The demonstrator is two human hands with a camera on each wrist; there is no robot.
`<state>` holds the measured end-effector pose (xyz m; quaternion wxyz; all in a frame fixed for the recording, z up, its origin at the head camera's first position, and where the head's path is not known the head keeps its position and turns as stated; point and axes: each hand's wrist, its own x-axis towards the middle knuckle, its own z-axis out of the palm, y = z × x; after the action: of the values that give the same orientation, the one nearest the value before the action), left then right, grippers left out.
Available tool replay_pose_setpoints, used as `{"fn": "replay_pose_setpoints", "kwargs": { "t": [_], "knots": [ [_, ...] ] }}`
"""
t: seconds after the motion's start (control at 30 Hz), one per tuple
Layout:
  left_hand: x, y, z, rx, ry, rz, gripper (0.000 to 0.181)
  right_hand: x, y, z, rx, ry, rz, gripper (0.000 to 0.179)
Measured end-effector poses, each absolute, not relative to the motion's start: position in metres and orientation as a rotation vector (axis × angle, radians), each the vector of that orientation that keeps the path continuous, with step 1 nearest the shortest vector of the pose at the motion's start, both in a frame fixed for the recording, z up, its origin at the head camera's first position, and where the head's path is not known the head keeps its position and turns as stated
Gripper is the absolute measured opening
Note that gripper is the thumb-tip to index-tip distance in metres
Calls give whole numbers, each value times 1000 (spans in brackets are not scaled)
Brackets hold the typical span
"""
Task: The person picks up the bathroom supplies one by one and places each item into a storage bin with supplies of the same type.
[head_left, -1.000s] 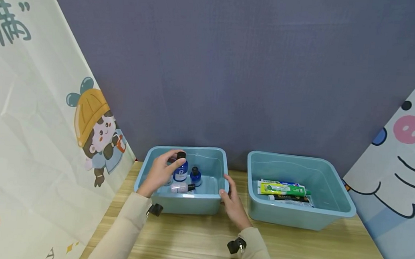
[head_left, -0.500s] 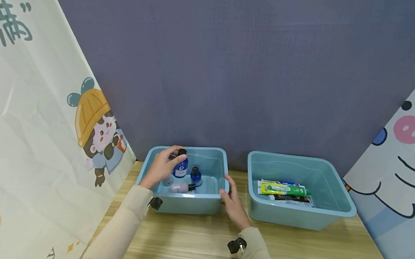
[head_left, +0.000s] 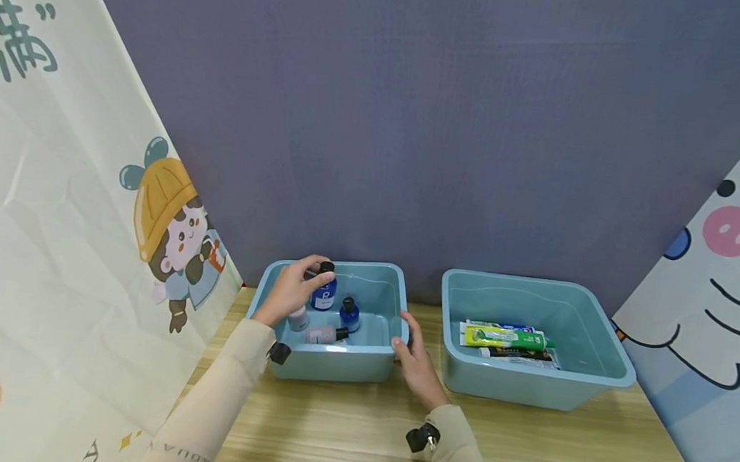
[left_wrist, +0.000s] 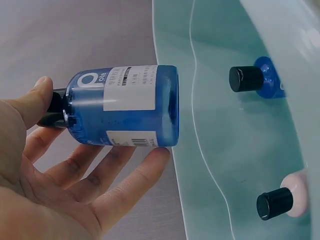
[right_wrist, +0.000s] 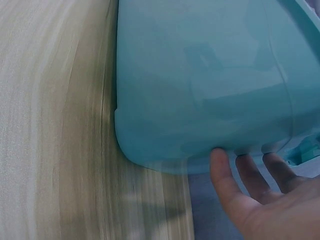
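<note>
My left hand [head_left: 291, 293] pinches a blue bottle [head_left: 323, 296] by its black cap, thumb on one side and fingers on the other. In the left wrist view the bottle [left_wrist: 125, 105] shows white labels, its base toward the light blue plastic bin [left_wrist: 215, 150]. Inside this left bin [head_left: 328, 364] are a smaller blue bottle [head_left: 350, 315] with a black cap, standing, a pale pink bottle [head_left: 320, 335] lying down, and a pale bottle [head_left: 298, 319] beside my left wrist. My right hand [head_left: 421, 367] holds the bin's right front edge; its fingers [right_wrist: 225, 175] touch the outer wall.
A second light blue bin [head_left: 526, 389] stands to the right, with several tubes [head_left: 507, 339] lying in it. Both bins rest on a wood-grain table [head_left: 343, 429]. A grey-purple panel [head_left: 378, 117] rises behind, with printed panels [head_left: 41, 237] at the sides.
My left hand and the blue bottle have risen slightly and moved toward the back of the bin, uncovering more of the pale bottle. My right hand has stayed at the bin's edge.
</note>
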<state>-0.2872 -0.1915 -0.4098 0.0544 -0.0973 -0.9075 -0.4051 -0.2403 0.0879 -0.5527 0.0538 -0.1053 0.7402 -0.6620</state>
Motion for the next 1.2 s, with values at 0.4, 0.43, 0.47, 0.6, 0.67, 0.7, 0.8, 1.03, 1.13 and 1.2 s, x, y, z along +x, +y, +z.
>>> {"fn": "replay_pose_setpoints", "kwargs": {
  "t": [0.4,0.43,0.47,0.6,0.67,0.7,0.8,1.03,1.13,1.2],
  "knots": [
    [-303,-190,-413,-290,-2797,-1208,33,-240,89,-552,-339,2246,-2018,56],
    [-304,-190,-413,-287,-2806,-1202,34,-240,88,-552,-335,2248,-2015,56],
    [-306,-190,-413,-281,-2816,-1194,34,-240,88,-552,-331,2247,-2016,56],
    [-310,-189,-414,-259,-2862,-1123,36,-241,88,-552,-322,2240,-2023,55],
    [-312,-189,-415,-251,-2887,-1075,37,-241,88,-552,-327,2232,-2032,56],
    [-313,-189,-415,-250,-2900,-1047,38,-242,88,-552,-328,2231,-2035,56],
    [-315,-189,-417,-241,-2934,-972,40,-241,88,-553,-335,2222,-2040,57],
    [-321,-189,-418,-212,-2970,-860,39,-241,88,-551,-335,2217,-2040,57],
    [-323,-189,-419,-189,-2988,-819,39,-241,88,-552,-337,2216,-2042,57],
    [-324,-190,-420,-177,-3006,-785,39,-241,87,-553,-342,2218,-2046,56]
  ]
}}
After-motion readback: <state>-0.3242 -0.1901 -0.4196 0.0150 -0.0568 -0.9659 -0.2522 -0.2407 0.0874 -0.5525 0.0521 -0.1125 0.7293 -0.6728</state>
